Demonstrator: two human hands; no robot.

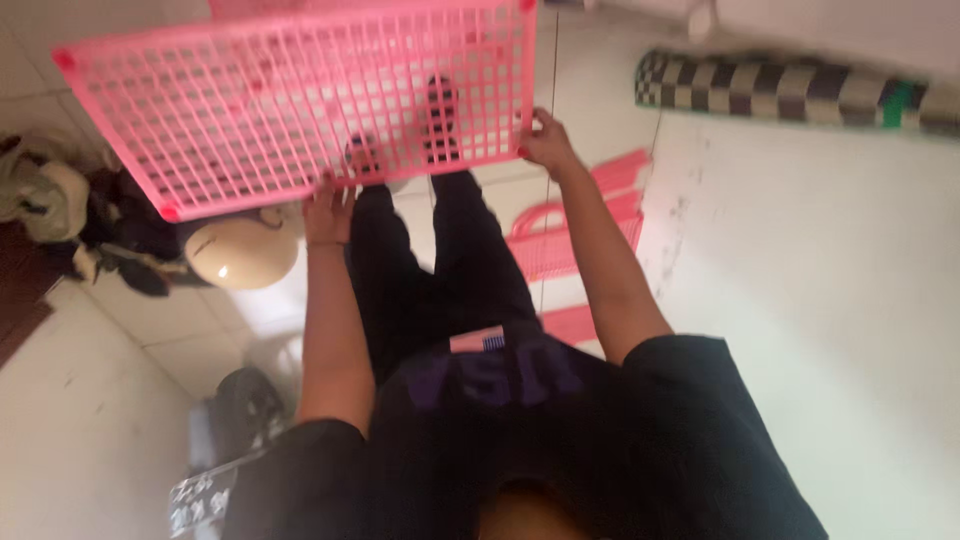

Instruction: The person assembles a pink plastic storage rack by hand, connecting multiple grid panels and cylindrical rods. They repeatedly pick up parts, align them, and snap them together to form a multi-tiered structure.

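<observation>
Several things ring the floor: a clothes heap [60,215], a tan round lid [240,252], pink grid pieces [590,235], a checkered roll [790,92]. Both hands, left hand [328,212] and right hand [545,142], grip the pink grid panel's [300,100] near edge, held above the tiled floor [820,280].

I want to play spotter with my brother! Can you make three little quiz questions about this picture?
1. True or false: both hands hold the pink grid panel.
2. What lies on the floor under the right arm? A) more pink panels B) a green bucket C) a ladder
3. What colour is the person's shirt?

Key
1. True: left hand and right hand each have a grip on its near edge.
2. A, more pink panels.
3. Black shirt.
</observation>
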